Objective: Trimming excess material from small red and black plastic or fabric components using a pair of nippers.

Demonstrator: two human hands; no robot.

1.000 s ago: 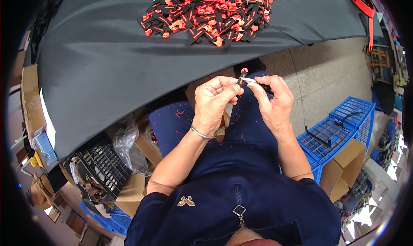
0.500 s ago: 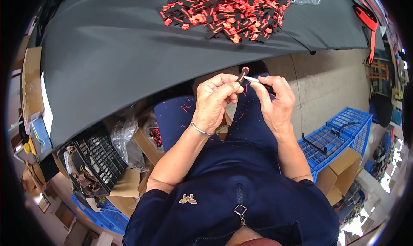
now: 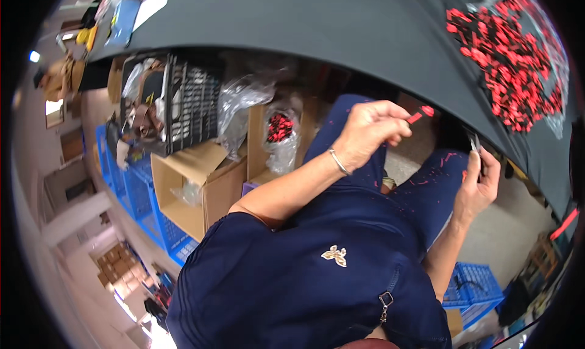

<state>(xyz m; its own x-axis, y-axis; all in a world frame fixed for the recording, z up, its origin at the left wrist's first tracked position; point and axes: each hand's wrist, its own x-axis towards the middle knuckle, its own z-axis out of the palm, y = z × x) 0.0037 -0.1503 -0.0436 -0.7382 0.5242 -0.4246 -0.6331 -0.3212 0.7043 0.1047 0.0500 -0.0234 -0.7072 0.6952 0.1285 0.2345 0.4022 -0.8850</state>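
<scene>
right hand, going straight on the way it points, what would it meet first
Past the metal-tipped tool it holds, the right hand would probably meet the edge of the black table cloth first, though depth is unclear.

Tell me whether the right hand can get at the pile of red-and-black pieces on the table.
Probably yes: the pile lies across the edge of the table from the right hand, with no object visible between. That hand holds a metal-tipped tool, though, which may hamper it.
</scene>
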